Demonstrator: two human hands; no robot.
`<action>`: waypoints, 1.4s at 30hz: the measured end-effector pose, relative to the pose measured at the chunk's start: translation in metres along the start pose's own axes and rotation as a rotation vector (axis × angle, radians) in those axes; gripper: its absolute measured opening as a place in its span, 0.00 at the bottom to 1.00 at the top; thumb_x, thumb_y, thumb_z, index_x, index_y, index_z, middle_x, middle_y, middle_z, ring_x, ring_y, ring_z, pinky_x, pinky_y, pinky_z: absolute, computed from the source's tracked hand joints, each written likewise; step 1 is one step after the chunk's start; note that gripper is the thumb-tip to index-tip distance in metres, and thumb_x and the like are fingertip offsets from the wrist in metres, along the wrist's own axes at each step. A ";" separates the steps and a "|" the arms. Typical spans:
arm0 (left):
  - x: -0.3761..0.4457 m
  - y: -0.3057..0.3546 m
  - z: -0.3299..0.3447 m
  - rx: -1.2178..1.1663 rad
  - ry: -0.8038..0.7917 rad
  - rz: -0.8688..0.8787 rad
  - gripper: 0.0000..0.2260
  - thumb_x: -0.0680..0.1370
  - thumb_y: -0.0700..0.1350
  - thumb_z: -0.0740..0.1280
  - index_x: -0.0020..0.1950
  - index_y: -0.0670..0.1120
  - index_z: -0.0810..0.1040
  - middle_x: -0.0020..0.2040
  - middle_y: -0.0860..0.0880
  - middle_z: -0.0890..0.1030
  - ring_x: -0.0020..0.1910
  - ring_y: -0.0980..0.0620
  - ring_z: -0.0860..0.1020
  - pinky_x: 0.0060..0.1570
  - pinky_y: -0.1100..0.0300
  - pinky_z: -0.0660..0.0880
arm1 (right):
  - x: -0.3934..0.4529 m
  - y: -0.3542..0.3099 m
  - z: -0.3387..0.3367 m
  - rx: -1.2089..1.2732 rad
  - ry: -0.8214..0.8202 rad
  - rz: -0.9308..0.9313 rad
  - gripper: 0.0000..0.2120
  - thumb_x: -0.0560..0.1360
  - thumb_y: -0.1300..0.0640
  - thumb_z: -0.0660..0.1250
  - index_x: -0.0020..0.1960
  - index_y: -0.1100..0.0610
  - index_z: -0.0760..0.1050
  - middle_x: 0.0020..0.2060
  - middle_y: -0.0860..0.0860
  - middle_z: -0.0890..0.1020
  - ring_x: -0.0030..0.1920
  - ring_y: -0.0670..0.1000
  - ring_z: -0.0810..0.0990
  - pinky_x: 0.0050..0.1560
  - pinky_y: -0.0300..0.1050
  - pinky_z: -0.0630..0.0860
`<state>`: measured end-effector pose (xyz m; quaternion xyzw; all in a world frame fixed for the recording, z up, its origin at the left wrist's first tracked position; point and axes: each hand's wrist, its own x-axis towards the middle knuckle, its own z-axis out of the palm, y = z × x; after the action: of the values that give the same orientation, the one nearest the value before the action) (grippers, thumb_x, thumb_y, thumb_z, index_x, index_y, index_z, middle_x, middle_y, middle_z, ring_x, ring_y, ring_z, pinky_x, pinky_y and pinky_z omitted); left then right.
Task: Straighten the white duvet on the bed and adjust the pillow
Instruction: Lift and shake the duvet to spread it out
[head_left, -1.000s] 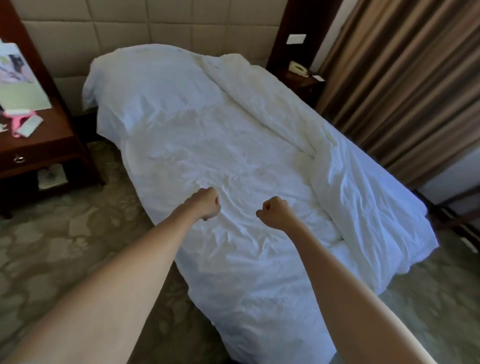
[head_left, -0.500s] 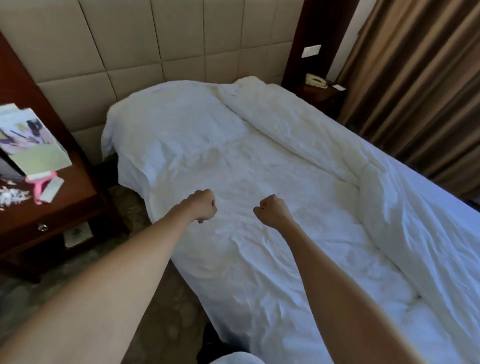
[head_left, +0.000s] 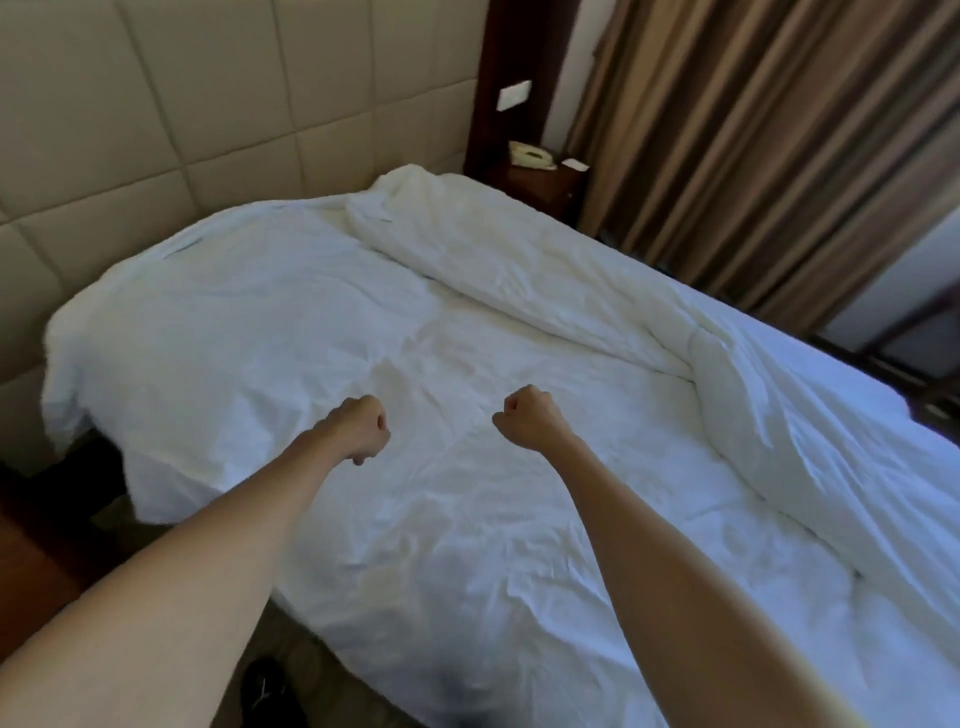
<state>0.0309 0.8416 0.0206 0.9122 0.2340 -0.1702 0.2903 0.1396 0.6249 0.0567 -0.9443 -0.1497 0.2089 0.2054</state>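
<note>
A white duvet (head_left: 597, 291) lies bunched in a long ridge along the far right side of the bed, running from the headboard toward the foot. The rest of the bed (head_left: 260, 338) shows a wrinkled white sheet that hangs over the near left corner. No separate pillow can be made out; a raised white hump sits at the head end. My left hand (head_left: 361, 428) and my right hand (head_left: 530, 418) are both held out above the middle of the sheet as closed fists, apart from each other, holding nothing.
A padded beige headboard wall (head_left: 208, 130) stands behind the bed. A dark wooden nightstand (head_left: 545, 182) with a telephone (head_left: 530, 155) sits at the far right corner, beside brown curtains (head_left: 779, 156). A dark shoe (head_left: 267, 691) lies on the floor near my feet.
The view has moved closer to the bed and toward its head; the left bedside table has slid out of view. Both fists stay closed and held out in about the same pose.
</note>
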 end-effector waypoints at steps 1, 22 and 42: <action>0.012 -0.008 -0.011 0.021 -0.024 0.024 0.08 0.77 0.40 0.59 0.39 0.43 0.74 0.42 0.40 0.83 0.36 0.45 0.84 0.47 0.50 0.81 | 0.005 -0.012 0.000 0.016 0.023 0.040 0.16 0.69 0.62 0.62 0.26 0.55 0.59 0.26 0.51 0.64 0.26 0.51 0.63 0.28 0.41 0.59; 0.322 -0.022 -0.180 0.465 -0.148 0.340 0.08 0.81 0.45 0.59 0.55 0.42 0.73 0.55 0.43 0.73 0.53 0.41 0.75 0.48 0.53 0.69 | 0.280 -0.157 0.036 0.216 0.093 0.332 0.18 0.73 0.57 0.66 0.27 0.56 0.65 0.27 0.51 0.70 0.28 0.51 0.69 0.31 0.40 0.66; 0.701 -0.055 -0.141 0.861 0.051 0.663 0.29 0.78 0.43 0.64 0.77 0.46 0.57 0.74 0.45 0.63 0.71 0.45 0.63 0.68 0.49 0.61 | 0.619 -0.105 0.106 0.013 0.069 0.408 0.23 0.76 0.52 0.64 0.70 0.52 0.67 0.66 0.53 0.71 0.67 0.55 0.70 0.57 0.50 0.72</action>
<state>0.6101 1.1969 -0.2079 0.9773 -0.1503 -0.1279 -0.0773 0.6074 0.9787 -0.1898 -0.9603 0.0534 0.2147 0.1696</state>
